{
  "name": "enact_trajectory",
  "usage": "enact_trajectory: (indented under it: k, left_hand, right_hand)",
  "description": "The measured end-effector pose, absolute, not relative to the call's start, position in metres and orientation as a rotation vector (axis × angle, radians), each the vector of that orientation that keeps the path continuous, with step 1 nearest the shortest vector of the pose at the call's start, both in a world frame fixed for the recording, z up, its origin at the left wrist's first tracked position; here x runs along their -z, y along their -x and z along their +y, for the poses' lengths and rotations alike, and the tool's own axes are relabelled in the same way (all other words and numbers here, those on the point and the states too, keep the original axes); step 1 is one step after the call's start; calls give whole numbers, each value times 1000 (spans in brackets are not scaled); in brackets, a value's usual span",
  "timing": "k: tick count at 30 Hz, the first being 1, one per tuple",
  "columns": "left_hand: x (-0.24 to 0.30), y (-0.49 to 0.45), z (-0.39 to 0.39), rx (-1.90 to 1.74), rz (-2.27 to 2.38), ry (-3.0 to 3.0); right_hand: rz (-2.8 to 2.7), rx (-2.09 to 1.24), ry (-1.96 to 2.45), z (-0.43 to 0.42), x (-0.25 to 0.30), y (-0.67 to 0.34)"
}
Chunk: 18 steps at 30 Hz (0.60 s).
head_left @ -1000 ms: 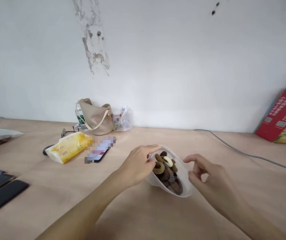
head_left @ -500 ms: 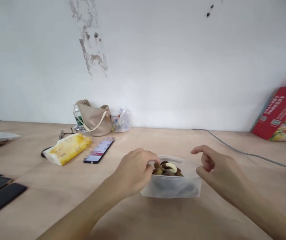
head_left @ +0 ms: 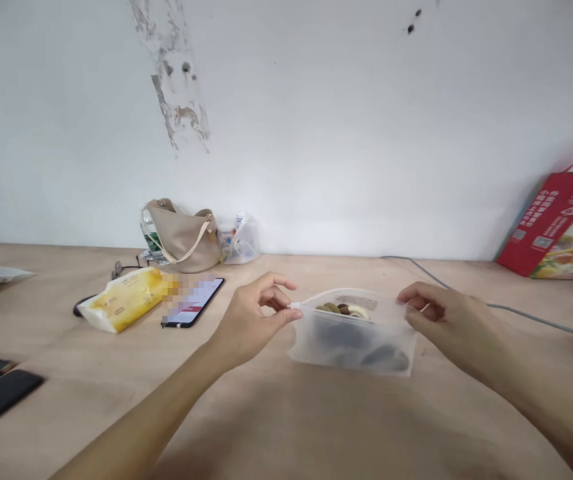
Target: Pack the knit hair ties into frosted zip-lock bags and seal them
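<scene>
Phone screen point(head_left: 193, 301) blurred, red box point(head_left: 549, 227) cut off, pouch contents point(head_left: 353, 350) hazy

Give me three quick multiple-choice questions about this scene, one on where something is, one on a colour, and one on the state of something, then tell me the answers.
1. The yellow packet lies:
A. just left of the phone
B. inside the beige shoulder bag
C. under the package

2. The package at far right is mainly:
A. blue
B. red
C. green

3. The clear plastic bag is:
A. held at its top corners by both hands
B. lying untouched beside the phone
C. tucked under the yellow packet

Answers:
1. A, the packet's end nearly meets the phone's left edge.
2. B, red covers most of its visible face.
3. A, the left hand and right hand pinch opposite top corners.
</scene>
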<state>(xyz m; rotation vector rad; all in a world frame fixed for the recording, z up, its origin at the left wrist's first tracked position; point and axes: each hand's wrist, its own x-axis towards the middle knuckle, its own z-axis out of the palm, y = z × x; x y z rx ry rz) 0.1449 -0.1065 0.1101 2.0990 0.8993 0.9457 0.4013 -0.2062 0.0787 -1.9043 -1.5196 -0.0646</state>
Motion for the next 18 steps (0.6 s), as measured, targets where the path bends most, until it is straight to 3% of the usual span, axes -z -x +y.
enact_trajectory:
  k: [4, 7, 11, 18]
  left_hand:
    - [-99, -154, -108, -968, 941, -2019]
    - [-93, -161, -120, -875, 879, -2138]
    - [-93, -164, -137, -844, 728, -2303]
    - [-101, -150, -128, -935, 769, -2357]
  right_hand:
    - [-1602, 328, 1982, -208, -78, -398]
    - [-1788, 565, 1700, -209, -79, -373]
    - [-2024, 551, 1318, -206, -81, -329]
    - [-2059, 694, 1382, -203, -72, -345]
